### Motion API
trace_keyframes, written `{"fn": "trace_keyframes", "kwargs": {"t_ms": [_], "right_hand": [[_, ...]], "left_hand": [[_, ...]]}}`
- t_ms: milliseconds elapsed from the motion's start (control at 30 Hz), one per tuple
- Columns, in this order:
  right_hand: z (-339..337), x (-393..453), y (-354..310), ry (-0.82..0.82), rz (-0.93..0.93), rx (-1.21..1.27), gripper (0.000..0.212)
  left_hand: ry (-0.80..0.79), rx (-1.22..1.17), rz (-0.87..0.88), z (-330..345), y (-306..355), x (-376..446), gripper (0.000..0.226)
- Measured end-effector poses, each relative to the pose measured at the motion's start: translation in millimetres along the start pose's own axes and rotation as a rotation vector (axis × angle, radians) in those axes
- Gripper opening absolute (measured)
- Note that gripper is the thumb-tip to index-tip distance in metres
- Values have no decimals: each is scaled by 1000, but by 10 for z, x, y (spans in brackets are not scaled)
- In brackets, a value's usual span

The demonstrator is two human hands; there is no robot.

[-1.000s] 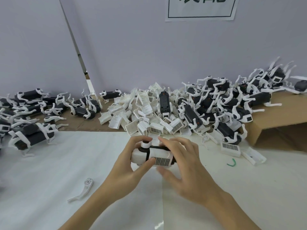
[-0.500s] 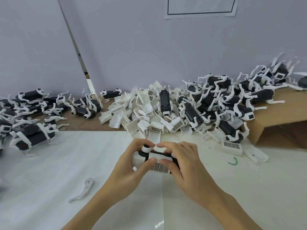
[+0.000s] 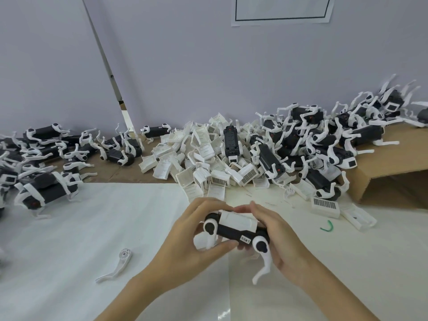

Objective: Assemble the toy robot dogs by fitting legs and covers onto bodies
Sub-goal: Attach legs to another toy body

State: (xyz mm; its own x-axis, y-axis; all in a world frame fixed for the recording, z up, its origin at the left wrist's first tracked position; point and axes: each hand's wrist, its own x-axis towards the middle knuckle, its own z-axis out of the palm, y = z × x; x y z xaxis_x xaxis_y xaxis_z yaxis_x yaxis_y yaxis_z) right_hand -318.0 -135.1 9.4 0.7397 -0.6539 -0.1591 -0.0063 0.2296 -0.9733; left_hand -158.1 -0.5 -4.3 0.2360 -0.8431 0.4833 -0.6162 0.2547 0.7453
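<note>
We hold one toy robot dog (image 3: 234, 230) in both hands just above the white desk (image 3: 69, 239), directly in front of the heap of loose white covers (image 3: 199, 163). Its black body lies lengthwise between our palms, a white cover (image 3: 238, 220) sits on its top, and two white legs hang from its near side. Our left hand (image 3: 187, 242) curls round the end farther from the cardboard box (image 3: 393, 167), thumb pressed under the body and fingers arched over the top. Our right hand (image 3: 280, 239) wraps the other end, fingertips resting on the cover's upper edge. Both grips are pinching the dog, neither spread. A single loose white leg (image 3: 115, 265) lies flat on the desk, apart from the dog on our left hand's side. Finished dogs (image 3: 324, 140) pile up beyond the covers and onto the box, and a small green scrap (image 3: 327, 227) lies near the box.
</note>
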Motion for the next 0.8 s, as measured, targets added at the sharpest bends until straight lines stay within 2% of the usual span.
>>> {"fn": "trace_keyframes", "kwargs": {"t_ms": [67, 133, 200, 267, 333, 433, 533, 667, 800], "right_hand": [[23, 9, 38, 35, -169, -79, 43], [-7, -1, 60, 98, -504, -326, 38], [-45, -2, 105, 53, -713, -631, 52], [-24, 7, 167, 22, -712, -789, 66], [16, 28, 219, 57, -694, -822, 73], [13, 47, 234, 113, -659, -801, 75], [-15, 37, 206, 149, -687, -883, 74], [16, 50, 225, 62, -669, -832, 77], [13, 63, 265, 52, -669, -954, 84]], "left_hand": [[66, -39, -61, 12, 7, 10, 45], [144, -77, -148, 5, -12, 14, 44], [193, -95, -202, 5, -39, 18, 45], [207, -107, -222, 14, -44, 21, 44], [200, -109, -229, 17, -39, 17, 41], [197, -95, -229, 15, -46, 16, 39], [175, -133, -242, 5, -47, 15, 38], [172, -128, -200, -5, -59, 19, 39], [142, -83, -143, 10, -62, 10, 48]]}}
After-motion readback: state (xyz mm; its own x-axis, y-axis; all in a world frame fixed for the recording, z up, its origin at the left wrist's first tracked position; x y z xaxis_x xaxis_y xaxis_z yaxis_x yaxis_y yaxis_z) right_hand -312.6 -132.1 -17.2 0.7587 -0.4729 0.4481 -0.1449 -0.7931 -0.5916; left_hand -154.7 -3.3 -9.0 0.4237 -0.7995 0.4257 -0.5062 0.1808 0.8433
